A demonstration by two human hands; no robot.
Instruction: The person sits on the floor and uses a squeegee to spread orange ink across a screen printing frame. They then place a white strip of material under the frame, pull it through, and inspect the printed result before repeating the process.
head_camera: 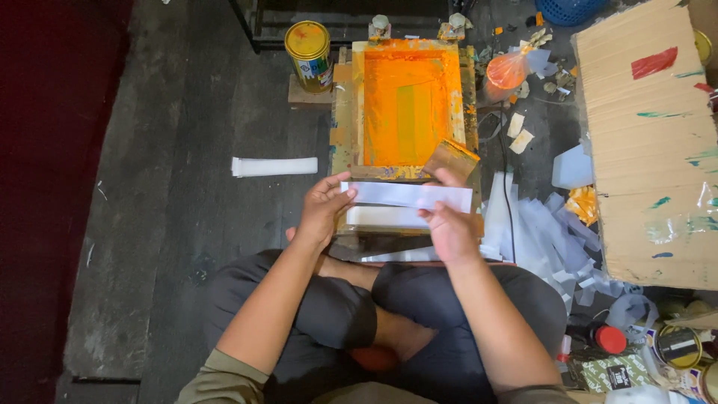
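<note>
**Both hands on paper strip at screen frame**

Person sits cross-legged on floor (pixel 172 224), both forearms reaching forward. Left hand (pixel 323 208) pinches left end of white strip (pixel 407 195), fingers (pixel 338 187) curled closed on its edge, thumb on top. Right hand (pixel 449 224) grips strip's right half, fingers closed over it, and also holds a squeegee (pixel 451 158) tilted up behind. Strip is level, just in front of the orange screen frame (pixel 407 101), over more white strips. Yellow can (pixel 308 45) left of frame; paper roll (pixel 274 166) on floor; cardboard (pixel 651 142) at right.
</note>
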